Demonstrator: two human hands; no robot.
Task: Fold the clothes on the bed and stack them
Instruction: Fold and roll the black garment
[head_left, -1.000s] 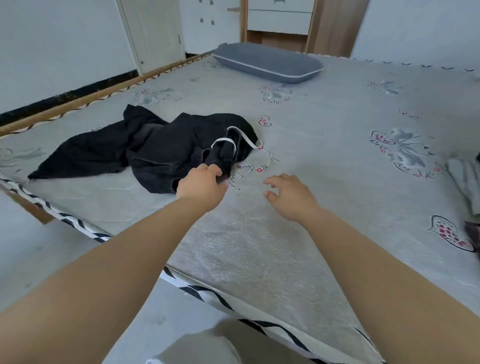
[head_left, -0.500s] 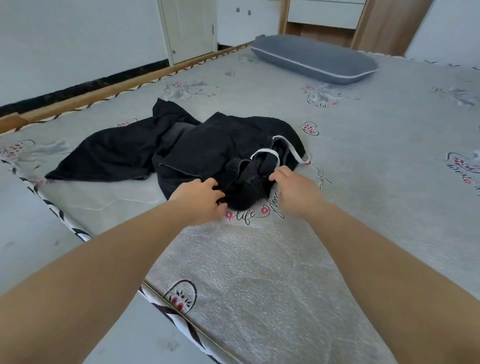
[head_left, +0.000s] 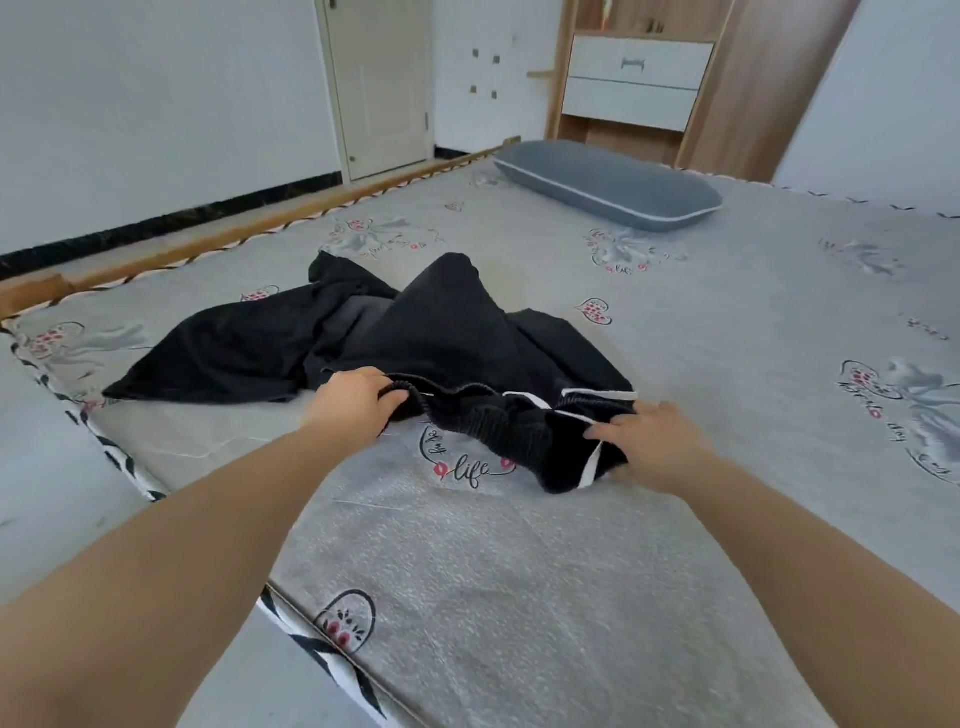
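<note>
Bed: you face a wide mattress in a grey cover printed with flowers, hearts and the word "life"; a black-and-white patterned band runs along its near left edge.
Black garment: lies crumpled on the left half of the cover, its ribbed waistband with white cords nearest you.
Pillow: grey with white piping, flat on the far end, well apart from the garment.
Wooden rail: borders the mattress's far left side.
</note>
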